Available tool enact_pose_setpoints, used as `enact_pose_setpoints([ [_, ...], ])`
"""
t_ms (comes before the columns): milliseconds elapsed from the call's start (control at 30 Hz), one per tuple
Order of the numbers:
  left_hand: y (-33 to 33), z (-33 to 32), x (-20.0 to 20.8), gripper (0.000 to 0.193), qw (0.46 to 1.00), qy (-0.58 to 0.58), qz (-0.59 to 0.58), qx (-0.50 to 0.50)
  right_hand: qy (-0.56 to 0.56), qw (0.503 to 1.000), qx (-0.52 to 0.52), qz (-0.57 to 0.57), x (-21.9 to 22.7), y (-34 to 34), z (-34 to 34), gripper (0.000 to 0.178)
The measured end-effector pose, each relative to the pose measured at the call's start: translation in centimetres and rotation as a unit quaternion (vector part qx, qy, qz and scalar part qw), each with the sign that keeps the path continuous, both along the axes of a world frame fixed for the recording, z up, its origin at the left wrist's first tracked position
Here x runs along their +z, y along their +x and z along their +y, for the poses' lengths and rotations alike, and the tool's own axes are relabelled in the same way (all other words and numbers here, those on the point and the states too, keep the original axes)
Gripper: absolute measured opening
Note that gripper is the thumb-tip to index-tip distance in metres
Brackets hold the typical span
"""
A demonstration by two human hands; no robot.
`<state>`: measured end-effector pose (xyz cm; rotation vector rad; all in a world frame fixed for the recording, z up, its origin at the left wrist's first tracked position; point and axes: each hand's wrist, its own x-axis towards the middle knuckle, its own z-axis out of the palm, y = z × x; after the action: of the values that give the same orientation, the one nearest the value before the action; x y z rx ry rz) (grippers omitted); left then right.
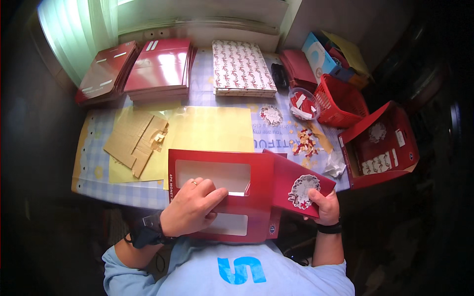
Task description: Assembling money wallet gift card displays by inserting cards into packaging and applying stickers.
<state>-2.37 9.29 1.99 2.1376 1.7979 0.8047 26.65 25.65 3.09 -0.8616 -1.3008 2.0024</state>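
A glossy red folded box [259, 197] with two window cut-outs lies in front of me at the table's near edge. My left hand [193, 204] is on it, fingers curled, the index finger at the upper window and the thumb by the strip between the windows. My right hand [326, 207] grips a red envelope [281, 185] by its right end, thumb on top. A floral wreath cut-out [303, 191] lies on the envelope's face beside that thumb. The envelope's left end meets the box's right side; whether it goes inside is hard to see.
Red box stacks [160, 64] and a patterned stack [239, 66] stand at the back. Brown cardboard [136, 140] rests on yellow sheets [212, 123]. A plastic tub [302, 104], a red basket [340, 101], small scattered pieces [305, 143] and an open red box [380, 143] are at right.
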Motion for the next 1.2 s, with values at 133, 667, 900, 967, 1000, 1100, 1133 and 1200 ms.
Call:
enact_pose_setpoints([
  [133, 0.5, -0.4, 0.1, 0.057, 0.998, -0.002, -0.050, -0.023, 0.060, 0.997, -0.044, -0.020, -0.1, -0.6, -1.1, 0.034],
  [667, 2.9, -0.9, -1.1, 0.055, 0.998, 0.005, -0.009, -0.059, 0.036, 0.994, 0.073, -0.071, 0.0, -0.1, -1.6, 0.034],
  [900, 2.9, -1.8, -0.5, 0.056, 0.995, 0.093, -0.010, 0.039, -0.028, 0.988, 0.146, -0.043, -0.1, 0.2, -1.0, 0.047],
  [967, 2.8, -2.1, -1.5, 0.057, 0.995, 0.098, -0.012, 0.034, -0.082, 0.984, 0.156, 0.001, -0.1, 0.7, -0.7, 0.048],
  [1000, 2.9, -2.3, -1.9, 0.058, 0.994, 0.105, -0.014, 0.029, -0.039, 0.984, 0.173, -0.030, 0.1, 1.1, -0.5, 0.045],
  [1100, 3.1, -2.7, -2.4, 0.061, 0.990, 0.134, -0.018, 0.026, 0.006, 0.981, 0.185, -0.060, -0.3, 1.8, -0.7, 0.037],
  [1133, 3.3, -2.6, -2.5, 0.061, 0.988, 0.153, -0.021, 0.022, -0.020, 0.981, 0.183, -0.055, -0.4, 1.5, -1.0, 0.034],
  [1200, 3.8, -2.7, -2.5, 0.053, 0.985, 0.173, -0.017, 0.018, -0.030, 0.977, 0.207, -0.041, -0.7, 1.0, -1.4, 0.033],
])
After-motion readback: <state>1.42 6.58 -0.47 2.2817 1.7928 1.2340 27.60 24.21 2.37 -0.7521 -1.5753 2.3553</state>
